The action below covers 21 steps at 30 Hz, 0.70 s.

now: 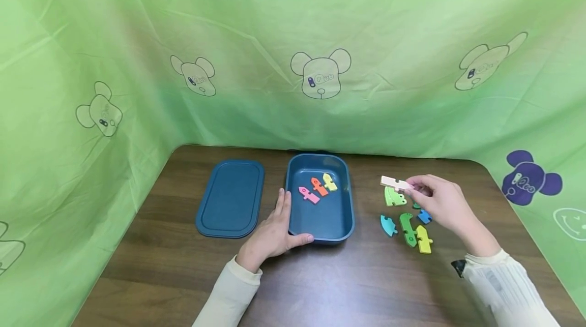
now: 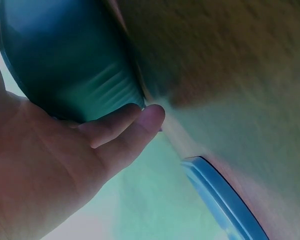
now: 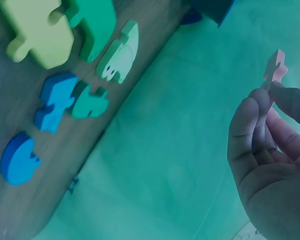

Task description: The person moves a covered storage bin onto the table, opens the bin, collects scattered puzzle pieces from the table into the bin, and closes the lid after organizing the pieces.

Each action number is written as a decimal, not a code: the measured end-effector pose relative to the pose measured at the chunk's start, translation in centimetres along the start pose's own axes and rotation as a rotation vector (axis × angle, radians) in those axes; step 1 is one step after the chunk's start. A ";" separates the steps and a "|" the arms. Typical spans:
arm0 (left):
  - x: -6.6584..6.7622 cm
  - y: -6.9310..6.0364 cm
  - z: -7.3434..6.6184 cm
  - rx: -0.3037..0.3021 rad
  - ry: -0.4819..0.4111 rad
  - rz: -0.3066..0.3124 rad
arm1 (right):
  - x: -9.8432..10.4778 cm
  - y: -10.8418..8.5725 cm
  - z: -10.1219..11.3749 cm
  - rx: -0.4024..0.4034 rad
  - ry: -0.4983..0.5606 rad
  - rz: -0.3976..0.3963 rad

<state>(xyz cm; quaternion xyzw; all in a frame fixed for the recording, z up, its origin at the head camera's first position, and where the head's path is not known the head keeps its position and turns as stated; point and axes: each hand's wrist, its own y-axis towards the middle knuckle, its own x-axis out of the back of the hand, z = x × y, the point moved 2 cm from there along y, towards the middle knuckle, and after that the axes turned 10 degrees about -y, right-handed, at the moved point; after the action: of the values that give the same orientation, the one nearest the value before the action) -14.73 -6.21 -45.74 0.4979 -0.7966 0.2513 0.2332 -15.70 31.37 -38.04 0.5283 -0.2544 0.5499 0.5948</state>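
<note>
A pale pink puzzle piece [image 1: 394, 183] is pinched between the thumb and fingertips of my right hand [image 1: 439, 202], raised over the loose pieces at the right. In the right wrist view, the same pink piece [image 3: 276, 67] sticks out past the fingertips. My left hand [image 1: 274, 225] rests against a dark blue box [image 1: 351, 215]. Its fairly straight fingers lie along the box's left wall and the thumb is at the near rim. Inside the box lie a pink piece [image 1: 309, 195], an orange piece [image 1: 319, 186] and a yellow piece [image 1: 329, 182].
Left of the box lies its flat blue lid [image 1: 231, 197]. Below my right hand are several pieces, among them a light green one with eyes [image 1: 393, 197], a teal one [image 1: 388, 225], a green one [image 1: 407, 229] and a yellow one [image 1: 423, 239]. Green cloth [image 1: 256, 123] hangs behind the table.
</note>
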 end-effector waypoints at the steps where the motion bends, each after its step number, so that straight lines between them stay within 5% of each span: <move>1: 0.0 0.0 0.0 -0.001 0.001 0.000 | -0.2 0.2 0.2 0.006 0.001 0.001; 10: -0.1 0.0 0.1 -0.003 0.000 -0.001 | -1.4 2.2 1.6 0.107 -0.020 -0.025; 21: 0.0 0.0 0.0 -0.006 0.011 0.000 | -2.4 5.5 3.7 0.125 0.013 0.029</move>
<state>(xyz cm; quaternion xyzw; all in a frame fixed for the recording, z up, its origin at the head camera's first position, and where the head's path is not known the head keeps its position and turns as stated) -14.72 -6.25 -45.72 0.4960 -0.7960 0.2518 0.2388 -20.39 26.21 -37.10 0.5571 -0.2230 0.5768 0.5543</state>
